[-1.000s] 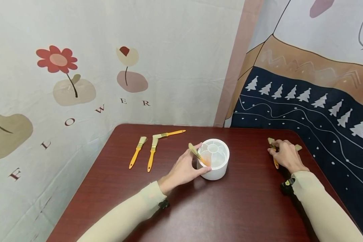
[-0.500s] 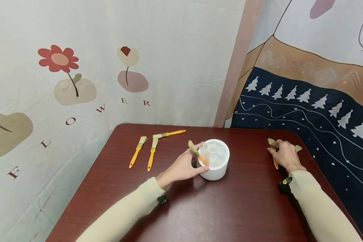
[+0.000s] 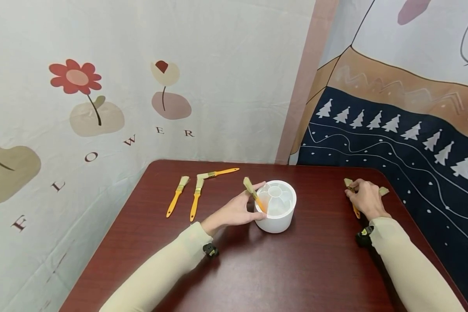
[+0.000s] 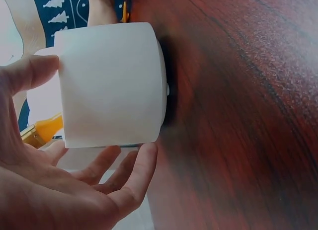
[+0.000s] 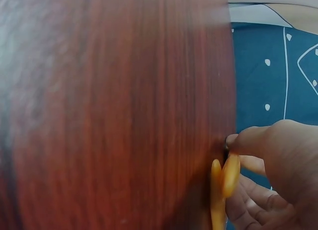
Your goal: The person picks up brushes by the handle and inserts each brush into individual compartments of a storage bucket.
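Left hand [image 3: 235, 211] grips the round white plastic-looking pot [image 3: 277, 225] mid-table, probably steadying it with a pale-bristled, yellow-handled brush [image 3: 256, 198] leaning left inside, while the right hand [image 3: 367, 199] seems to pinch another yellow-handled brush [image 3: 349, 182] far right, fingers half-hiding it.

Left sleeve [image 3: 156, 272] and right sleeve [image 3: 409, 260]: long, pale cream, plain, with loose cuffs. Left wrist unit [image 3: 210, 250] and right wrist unit [image 3: 364, 237]: compact, black; right unit bears a small yellow-green patch.
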Action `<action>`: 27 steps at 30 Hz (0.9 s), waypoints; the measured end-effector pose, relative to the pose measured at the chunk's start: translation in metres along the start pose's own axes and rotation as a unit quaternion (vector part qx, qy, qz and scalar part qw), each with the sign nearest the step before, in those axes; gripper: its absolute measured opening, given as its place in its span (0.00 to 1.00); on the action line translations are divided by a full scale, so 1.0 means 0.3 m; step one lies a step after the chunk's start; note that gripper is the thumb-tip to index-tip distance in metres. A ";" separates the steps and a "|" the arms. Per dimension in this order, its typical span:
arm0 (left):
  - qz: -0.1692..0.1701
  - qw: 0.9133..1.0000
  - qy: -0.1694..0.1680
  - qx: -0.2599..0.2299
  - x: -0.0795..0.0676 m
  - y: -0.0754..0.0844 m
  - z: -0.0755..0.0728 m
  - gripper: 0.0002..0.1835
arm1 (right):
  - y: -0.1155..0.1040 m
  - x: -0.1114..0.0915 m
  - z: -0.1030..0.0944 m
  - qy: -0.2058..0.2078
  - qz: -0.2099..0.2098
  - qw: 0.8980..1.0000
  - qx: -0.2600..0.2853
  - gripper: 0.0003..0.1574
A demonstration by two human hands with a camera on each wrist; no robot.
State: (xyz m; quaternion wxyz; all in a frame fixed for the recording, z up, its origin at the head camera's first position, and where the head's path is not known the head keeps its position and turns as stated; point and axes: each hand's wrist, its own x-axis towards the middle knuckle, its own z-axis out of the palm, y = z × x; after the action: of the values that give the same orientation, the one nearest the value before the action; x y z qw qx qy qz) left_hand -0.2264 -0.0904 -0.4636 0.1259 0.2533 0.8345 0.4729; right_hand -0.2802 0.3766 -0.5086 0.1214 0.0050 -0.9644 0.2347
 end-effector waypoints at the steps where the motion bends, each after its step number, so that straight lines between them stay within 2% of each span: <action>1: 0.000 1.000 -0.001 -0.003 0.002 -0.002 0.000 0.56 | -0.001 0.001 0.001 0.001 0.001 1.000 -0.001 0.20; 13: -0.006 1.000 0.012 -0.001 0.006 -0.007 0.010 0.55 | -0.015 0.006 0.007 0.006 0.019 1.000 0.012 0.24; 20: -0.006 1.000 0.019 0.000 -0.003 -0.010 0.016 0.55 | -0.026 0.002 0.006 -0.005 0.034 0.999 0.023 0.28; 27: -0.006 0.999 0.044 -0.013 -0.014 -0.006 0.031 0.57 | -0.046 0.000 0.000 0.006 0.043 0.998 0.039 0.29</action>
State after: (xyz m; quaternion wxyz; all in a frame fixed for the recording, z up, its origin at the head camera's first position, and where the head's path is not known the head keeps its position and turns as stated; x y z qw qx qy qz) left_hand -0.2192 -0.0866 -0.4702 0.0952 0.2260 0.8344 0.4935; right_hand -0.2794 0.3644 -0.5025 0.1163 -0.0334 -0.9532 0.2771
